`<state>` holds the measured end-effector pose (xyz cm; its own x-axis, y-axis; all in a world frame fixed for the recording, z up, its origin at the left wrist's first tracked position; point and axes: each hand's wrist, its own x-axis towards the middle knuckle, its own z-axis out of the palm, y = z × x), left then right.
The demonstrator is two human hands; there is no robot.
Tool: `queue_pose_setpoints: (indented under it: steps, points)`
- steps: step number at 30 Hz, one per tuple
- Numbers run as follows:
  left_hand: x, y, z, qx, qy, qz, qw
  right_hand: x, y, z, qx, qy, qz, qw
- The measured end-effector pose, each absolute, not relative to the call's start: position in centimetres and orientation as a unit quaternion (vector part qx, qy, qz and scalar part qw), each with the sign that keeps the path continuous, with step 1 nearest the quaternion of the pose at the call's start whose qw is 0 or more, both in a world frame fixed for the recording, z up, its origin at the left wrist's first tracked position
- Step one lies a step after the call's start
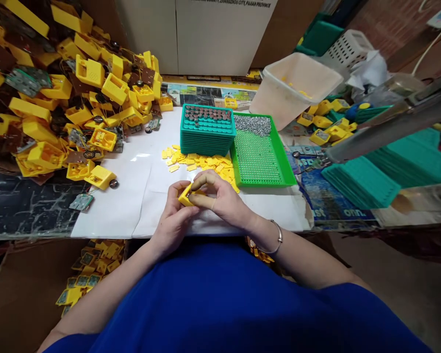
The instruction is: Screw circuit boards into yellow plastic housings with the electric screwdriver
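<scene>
My left hand [174, 214] is closed around a small yellow plastic case [185, 194] just above the white work surface. The thumb and fingertips of my right hand [220, 198] meet at the same case, pressing at its open side, where a small dark or metallic bit shows. Whether the right fingers hold a separate small part is hidden. Just beyond my hands lies a spread of flat yellow plastic pieces [220, 166]. Behind those stands a stack of teal trays [208, 139], its top one partly filled with small round dark parts [216, 113].
A green tray [262, 184] with many small metal pieces [253, 125] lies right of the stack. Yellow cases with wires and circuit boards [112, 88] are heaped at left. A translucent bin [297, 81], a grey metal arm [378, 125] and more teal trays [363, 181] occupy the right.
</scene>
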<state>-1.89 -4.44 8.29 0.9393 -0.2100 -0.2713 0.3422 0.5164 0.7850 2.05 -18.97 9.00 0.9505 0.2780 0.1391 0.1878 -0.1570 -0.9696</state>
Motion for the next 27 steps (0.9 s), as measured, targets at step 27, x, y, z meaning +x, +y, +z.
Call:
queue_pose_setpoints:
  steps: [27]
  points:
    - [-1.6,-4.1,7.5,0.513,0.029,-0.086,0.854,3.7,-19.2,11.6,-0.821,-0.308,0.073,0.476]
